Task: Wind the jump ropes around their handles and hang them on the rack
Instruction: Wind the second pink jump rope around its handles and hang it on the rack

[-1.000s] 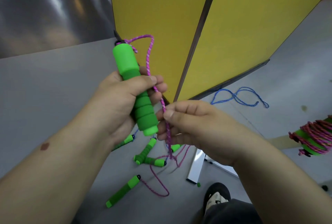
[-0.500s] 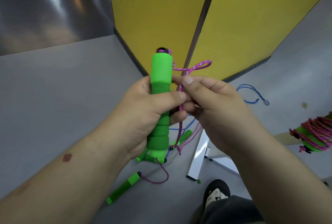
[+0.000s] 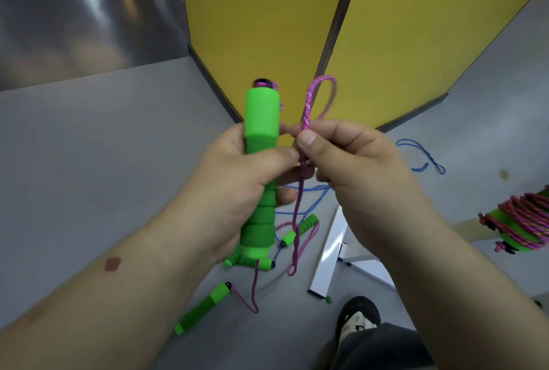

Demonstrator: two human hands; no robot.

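Observation:
My left hand (image 3: 237, 179) grips a green foam jump-rope handle (image 3: 261, 120) upright at the centre of the view. A pink cord (image 3: 309, 105) leaves the handle's top and forms a loop above my right hand (image 3: 356, 167), which pinches it between thumb and forefinger just right of the handle. The cord hangs down below both hands to a low bend (image 3: 292, 268). On the floor lie several more green handles (image 3: 205, 307) with pink and blue cords. A wound pink rope on green handles (image 3: 523, 227) hangs at the right edge.
Yellow partition panels (image 3: 267, 28) stand ahead, meeting at a dark post. A blue cord (image 3: 421, 155) lies on the grey floor to the right. A white rack foot (image 3: 329, 253) rests on the floor near my shoe (image 3: 356, 322).
The handle has swung from tilted to upright and risen. My right hand moved up from below the handle to beside it, and the cord loop now stands upright above the fingers.

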